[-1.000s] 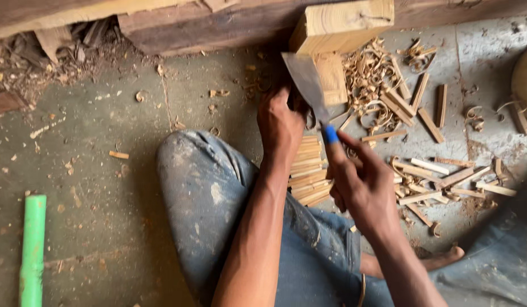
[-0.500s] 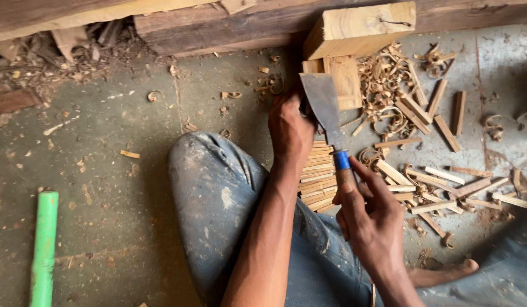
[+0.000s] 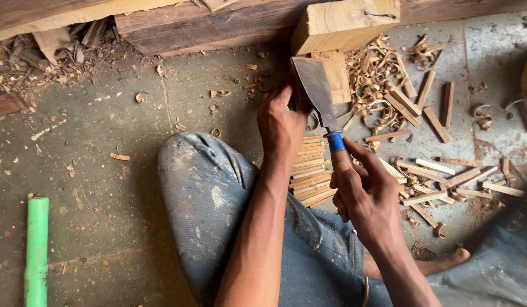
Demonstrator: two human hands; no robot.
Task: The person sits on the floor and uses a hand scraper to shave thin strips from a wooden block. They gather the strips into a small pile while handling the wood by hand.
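Two hands work close together: my right hand (image 3: 365, 193) grips a wide chisel (image 3: 315, 91), my left hand (image 3: 281, 122) clasps the small wood block (image 3: 336, 74), so a slip could cut fingers.

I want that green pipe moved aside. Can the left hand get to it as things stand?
Probably not straight away: the left hand is up at the wood block, and the green pipe lies far off beyond the raised knee, though bare floor surrounds it.
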